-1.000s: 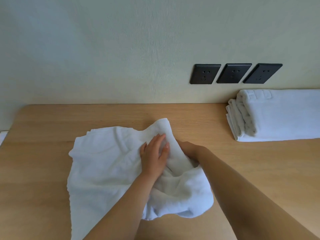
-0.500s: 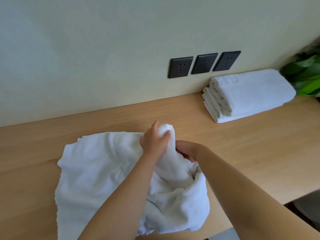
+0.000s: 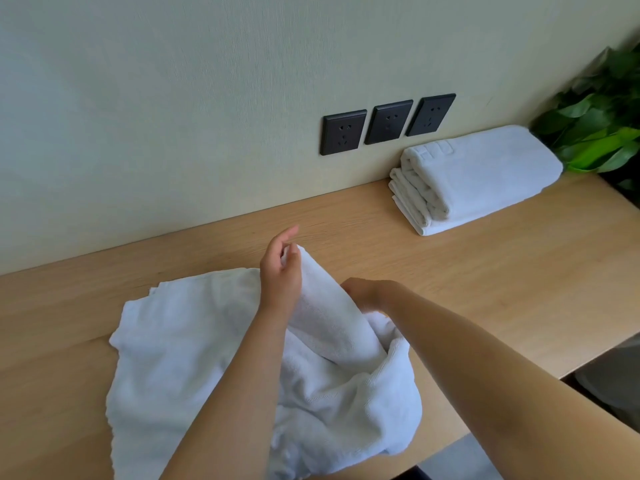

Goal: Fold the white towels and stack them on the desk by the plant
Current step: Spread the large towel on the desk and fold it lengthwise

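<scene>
A loose white towel (image 3: 180,358) lies crumpled on the wooden desk (image 3: 485,289) in front of me. My left hand (image 3: 280,271) pinches a raised corner of it, with the forefinger sticking out. My right hand (image 3: 363,294) grips the same towel just to the right, its fingers buried in a fold. A stack of folded white towels (image 3: 485,174) rests against the wall at the far right, beside a green plant (image 3: 599,133).
Three black wall sockets (image 3: 388,123) sit above the desk's back edge. The desk's front edge runs down the lower right, with a dark floor area (image 3: 609,382) beyond it. Bare desk lies between the loose towel and the stack.
My left hand went from lying flat on the towel to pinching its corner and lifting it. The view has swung right, bringing the plant into sight.
</scene>
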`<state>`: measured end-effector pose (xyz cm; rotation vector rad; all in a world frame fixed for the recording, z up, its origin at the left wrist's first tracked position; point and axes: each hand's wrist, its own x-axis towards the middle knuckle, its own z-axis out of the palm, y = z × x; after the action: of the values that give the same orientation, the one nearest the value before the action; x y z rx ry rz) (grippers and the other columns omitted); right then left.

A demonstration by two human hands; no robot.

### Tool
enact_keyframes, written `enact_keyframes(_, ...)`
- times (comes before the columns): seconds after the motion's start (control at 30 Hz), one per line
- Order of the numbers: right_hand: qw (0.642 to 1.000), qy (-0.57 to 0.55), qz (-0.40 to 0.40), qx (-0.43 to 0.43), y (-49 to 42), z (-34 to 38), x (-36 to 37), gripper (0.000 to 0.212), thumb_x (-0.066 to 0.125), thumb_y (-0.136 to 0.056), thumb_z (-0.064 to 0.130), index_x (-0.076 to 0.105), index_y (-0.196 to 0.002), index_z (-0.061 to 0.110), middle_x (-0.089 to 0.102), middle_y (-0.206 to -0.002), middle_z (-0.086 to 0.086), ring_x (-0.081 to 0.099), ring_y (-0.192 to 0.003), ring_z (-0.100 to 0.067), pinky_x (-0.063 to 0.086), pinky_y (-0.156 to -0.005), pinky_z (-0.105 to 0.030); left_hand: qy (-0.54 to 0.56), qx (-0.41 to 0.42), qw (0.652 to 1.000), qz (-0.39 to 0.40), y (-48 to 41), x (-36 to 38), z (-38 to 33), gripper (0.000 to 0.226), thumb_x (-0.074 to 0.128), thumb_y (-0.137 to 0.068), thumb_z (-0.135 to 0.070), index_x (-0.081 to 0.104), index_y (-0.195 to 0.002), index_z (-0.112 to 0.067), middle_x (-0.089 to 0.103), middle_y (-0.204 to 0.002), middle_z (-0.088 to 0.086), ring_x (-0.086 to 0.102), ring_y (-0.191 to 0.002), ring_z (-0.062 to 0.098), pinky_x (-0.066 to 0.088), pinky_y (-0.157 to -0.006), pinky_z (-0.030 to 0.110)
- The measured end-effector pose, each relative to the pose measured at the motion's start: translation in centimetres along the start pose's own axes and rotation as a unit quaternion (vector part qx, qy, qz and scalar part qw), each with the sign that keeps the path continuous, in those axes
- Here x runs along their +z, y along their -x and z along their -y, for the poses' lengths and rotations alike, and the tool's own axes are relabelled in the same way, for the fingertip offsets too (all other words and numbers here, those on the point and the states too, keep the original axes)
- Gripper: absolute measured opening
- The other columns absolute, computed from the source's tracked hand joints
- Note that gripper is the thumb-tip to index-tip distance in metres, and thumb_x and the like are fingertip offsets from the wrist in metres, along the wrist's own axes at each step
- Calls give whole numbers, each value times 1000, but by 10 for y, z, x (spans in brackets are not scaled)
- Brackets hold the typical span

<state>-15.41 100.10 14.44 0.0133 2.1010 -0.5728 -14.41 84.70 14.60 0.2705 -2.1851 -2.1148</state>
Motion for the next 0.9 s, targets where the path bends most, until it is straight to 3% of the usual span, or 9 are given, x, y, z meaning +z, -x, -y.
enact_keyframes(0.07, 997, -46, -46, -36, -1, -1, 4, 16, 54, -88, 14, 66, -95, 6, 62, -89, 2, 52, -82, -15, 42, -77, -31, -39, 3, 999, -21, -3, -5, 2, 28, 48, -96, -15, 59, -108, -38, 62, -105, -23, 56, -103, -1, 44, -96, 26)
enact_keyframes(0.17, 981, -141, -124, -52, 1, -1, 11, 21, 52, -87, 12, 67, -96, 0, 67, -95, -11, 54, -81, -15, 46, -70, -30, -123, 10, 991, -43, -8, -14, 0, 15, 58, -90, -41, 61, -103, -36, 57, -80, -21, 54, -82, -3, 43, -77, 25)
enact_keyframes(0.23, 966, -166, -185, -71, 3, 2, 7, 23, 50, -89, 10, 63, -98, -7, 65, -98, -19, 52, -81, -17, 45, -69, -31, -175, 10, 984, -32, -8, -18, -4, 23, 64, -85, -51, 62, -100, -33, 61, -88, -21, 53, -85, -2, 40, -75, 23)
enact_keyframes(0.33, 937, -187, -275, -109, 7, 6, -6, 23, 55, -93, 14, 62, -99, -7, 56, -97, -10, 52, -87, -18, 44, -74, -34, -229, 15, 973, -25, -7, -29, -4, 24, 68, -79, -54, 61, -90, -33, 59, -78, -21, 54, -78, 8, 39, -68, 24)
enact_keyframes(0.53, 842, -262, -468, -61, -3, -9, -18, 28, 51, -98, 22, 59, -115, 0, 45, -127, -5, 50, -98, -14, 33, -83, -17, -313, -46, 948, 38, 0, -51, 26, 33, 62, -81, -60, 60, -104, -36, 62, -93, -17, 57, -87, 10, 42, -73, 29)
enact_keyframes(0.63, 875, -197, -441, -24, -2, -25, -13, 36, 53, -96, 30, 52, -128, 13, 37, -138, -4, 51, -106, -18, 41, -86, -28, -385, -87, 918, 42, 0, -49, 33, 34, 47, -88, -62, 61, -98, -33, 60, -87, -16, 59, -89, 14, 40, -71, 28)
enact_keyframes(0.7, 913, -106, -394, -5, -2, -31, -5, 56, 59, -91, 37, 38, -142, 26, 25, -147, -3, 45, -123, -26, 46, -92, -37, -446, -125, 885, 40, -9, -42, 26, 54, 33, -89, -68, 64, -92, -24, 63, -84, -8, 59, -89, 20, 41, -72, 30)
enact_keyframes(0.8, 920, -81, -383, 19, -2, -28, 3, 81, 67, -84, 43, 20, -150, 32, 20, -150, -4, 46, -124, -28, 48, -93, -42, -558, -128, 819, 43, -25, -22, 10, 78, 20, -82, -79, 65, -104, -20, 63, -109, 5, 53, -109, 27, 36, -88, 41)
enact_keyframes(0.9, 907, -29, -420, -25, 4, -28, -1, 56, 63, -88, 38, 42, -139, 26, 42, -136, -1, 56, -109, -27, 48, -80, -35, -562, -113, 814, 89, -26, -1, 9, 89, 25, -75, -86, 43, -134, -21, 54, -131, 9, 45, -124, 32, 27, -99, 50)
